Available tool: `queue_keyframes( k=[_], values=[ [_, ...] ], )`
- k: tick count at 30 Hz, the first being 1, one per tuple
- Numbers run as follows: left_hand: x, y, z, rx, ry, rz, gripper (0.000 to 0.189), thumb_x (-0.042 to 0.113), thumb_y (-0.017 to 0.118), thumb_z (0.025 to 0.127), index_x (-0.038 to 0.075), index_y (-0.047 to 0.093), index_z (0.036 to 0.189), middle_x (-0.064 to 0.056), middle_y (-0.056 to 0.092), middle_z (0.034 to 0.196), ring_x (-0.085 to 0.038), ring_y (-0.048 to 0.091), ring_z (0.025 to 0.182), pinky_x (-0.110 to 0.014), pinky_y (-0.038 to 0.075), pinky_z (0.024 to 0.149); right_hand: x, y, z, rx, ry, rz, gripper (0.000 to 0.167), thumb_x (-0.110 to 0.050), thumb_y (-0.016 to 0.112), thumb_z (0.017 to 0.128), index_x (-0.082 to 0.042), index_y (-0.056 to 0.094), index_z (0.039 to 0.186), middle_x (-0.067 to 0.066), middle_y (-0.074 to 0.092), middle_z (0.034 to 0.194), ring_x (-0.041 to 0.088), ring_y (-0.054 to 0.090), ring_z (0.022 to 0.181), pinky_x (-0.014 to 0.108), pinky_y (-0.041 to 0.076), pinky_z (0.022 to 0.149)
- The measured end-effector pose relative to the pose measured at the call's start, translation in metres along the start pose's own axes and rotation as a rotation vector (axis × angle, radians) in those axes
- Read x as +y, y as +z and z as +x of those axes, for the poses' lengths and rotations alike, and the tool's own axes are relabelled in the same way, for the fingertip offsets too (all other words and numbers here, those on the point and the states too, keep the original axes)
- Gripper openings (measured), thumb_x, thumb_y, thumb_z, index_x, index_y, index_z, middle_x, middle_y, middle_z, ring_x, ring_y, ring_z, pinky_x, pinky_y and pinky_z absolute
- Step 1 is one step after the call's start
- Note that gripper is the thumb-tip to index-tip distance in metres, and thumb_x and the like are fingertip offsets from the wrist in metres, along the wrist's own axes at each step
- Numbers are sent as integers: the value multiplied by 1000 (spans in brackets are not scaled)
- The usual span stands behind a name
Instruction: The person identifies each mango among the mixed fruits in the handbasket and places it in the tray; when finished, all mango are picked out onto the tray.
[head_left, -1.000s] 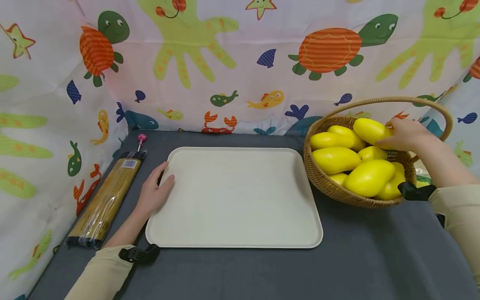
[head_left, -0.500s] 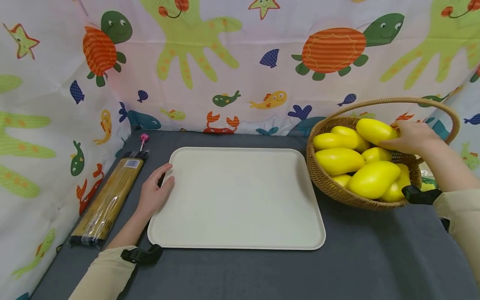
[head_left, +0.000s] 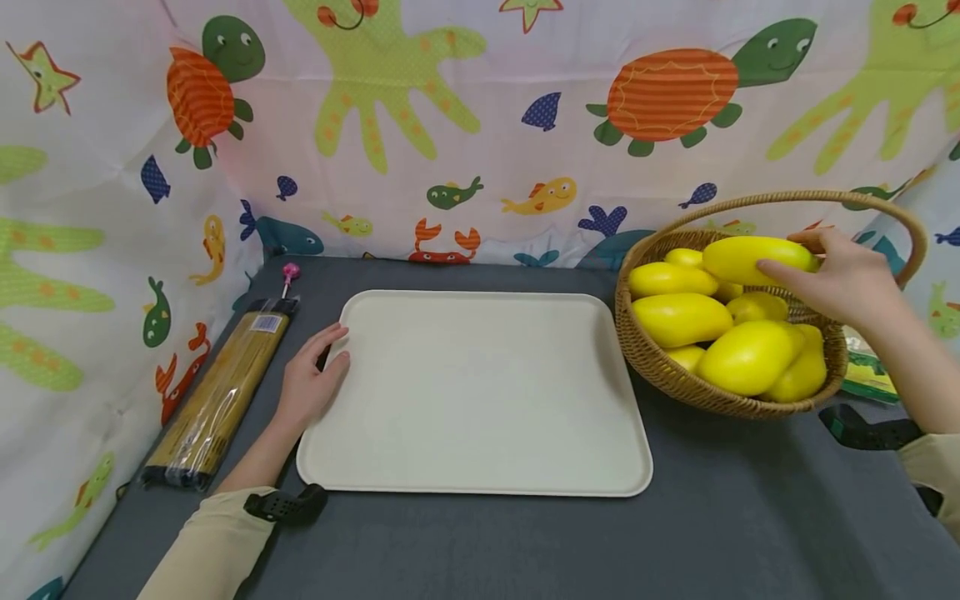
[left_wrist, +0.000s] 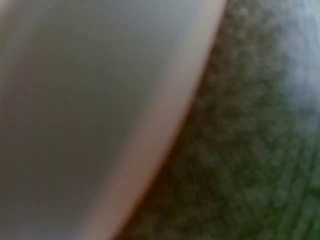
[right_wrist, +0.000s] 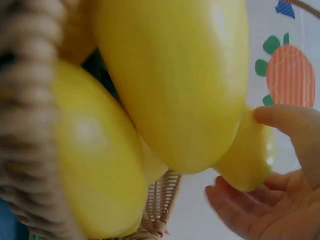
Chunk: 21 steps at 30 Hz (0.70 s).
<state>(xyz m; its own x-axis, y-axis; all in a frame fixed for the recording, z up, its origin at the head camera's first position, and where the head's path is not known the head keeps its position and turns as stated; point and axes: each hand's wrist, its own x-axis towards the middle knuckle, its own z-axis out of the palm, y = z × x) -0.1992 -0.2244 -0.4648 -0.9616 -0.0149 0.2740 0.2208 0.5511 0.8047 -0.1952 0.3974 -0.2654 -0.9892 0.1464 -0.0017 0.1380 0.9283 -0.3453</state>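
Note:
In the head view my right hand (head_left: pixel 855 279) pinches a smooth yellow mango (head_left: pixel 757 258) between thumb and fingers. That mango lies level above the other mangoes (head_left: pixel 681 320) in a wicker basket (head_left: pixel 656 375). The right wrist view shows the hand (right_wrist: pixel 280 210) around the far end of the held mango (right_wrist: pixel 250 155), behind a large mango (right_wrist: pixel 175 85) in front. My left hand (head_left: pixel 309 387) rests with loose, spread fingers on the left rim of a cream rectangular tray (head_left: pixel 480 400). The left wrist view is blurred, with a pale tray edge (left_wrist: pixel 155 120) against dark cloth.
A clear packet of brown sticks (head_left: pixel 221 392) lies left of the tray, a pink-topped stick (head_left: pixel 290 273) at its far end. The basket's tall handle (head_left: pixel 795 197) arches over the mangoes. A green-and-white packet (head_left: pixel 870 371) is partly hidden behind the basket. A printed curtain (head_left: pixel 480 133) closes the back.
My right hand has raised the mango slightly and turned it more level, and its wrist has come nearer and lower. The left hand stays on the tray rim.

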Motion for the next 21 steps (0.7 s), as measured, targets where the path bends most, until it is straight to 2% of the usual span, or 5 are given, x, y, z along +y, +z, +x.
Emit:
queue_keyframes(
  k=[7,10,14,16,21],
  values=[
    [2,0,0,8,-14,0,38,13,61,95,6,60,133,-10,49,144,-30,41,136,-51,32,108,-15,3,-21,66,62,171,88,-63,46,92,-1,25,151,36,39,136,48,45,110,57,44,77],
    [2,0,1,8,-30,1,38,14,61,95,7,61,132,-8,49,144,-29,40,136,-50,32,109,-17,7,-28,51,67,286,85,-62,50,91,-5,28,151,25,45,130,18,60,92,33,49,71],
    [2,1,1,6,-31,0,37,13,62,95,6,62,131,-9,49,144,-29,40,136,-51,31,109,-19,13,-35,32,55,528,67,-52,56,92,-14,35,143,-1,46,119,-10,58,76,10,49,63],
    [2,1,1,6,-27,-1,37,12,62,95,6,62,131,-9,49,144,-30,40,136,-51,31,109,-21,15,-39,22,39,635,54,-46,57,94,-18,39,137,-8,45,113,-9,59,79,12,51,65],
    [1,1,2,12,-30,-4,36,12,62,94,7,63,130,-8,50,144,-28,41,135,-50,32,109,-28,17,-49,-81,-14,1019,32,-27,59,97,-19,48,126,-5,51,115,2,64,88,21,55,67]
  ],
)
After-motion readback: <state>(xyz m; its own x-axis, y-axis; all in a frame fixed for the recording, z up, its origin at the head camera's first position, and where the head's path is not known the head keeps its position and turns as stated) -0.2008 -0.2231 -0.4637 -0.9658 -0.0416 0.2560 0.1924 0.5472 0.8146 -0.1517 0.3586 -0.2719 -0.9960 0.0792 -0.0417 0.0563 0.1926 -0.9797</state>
